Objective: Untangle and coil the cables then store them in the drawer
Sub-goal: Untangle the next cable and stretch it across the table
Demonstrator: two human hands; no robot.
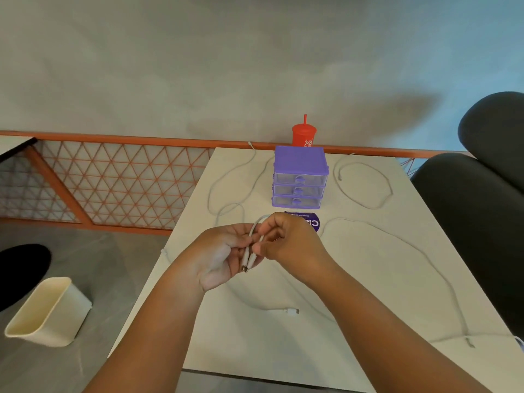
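Two bare hands, left hand (219, 258) and right hand (289, 242), met above the pale square table (368, 279), fingers pinched together on a folded thin white cable (253, 251). At twelve o'clock stood the purple three-drawer plastic organiser (300, 178), drawers closed; other white cables (365, 188) lay at two o'clock.

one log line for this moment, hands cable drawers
left hand: holds white cable | right hand: pinches same cable, folded into a loop | purple drawer unit: all drawers shut | stage: coiling, nothing stored yet

White table (368, 279): cables (365, 207), drawer unit (299, 177), cup (303, 136).
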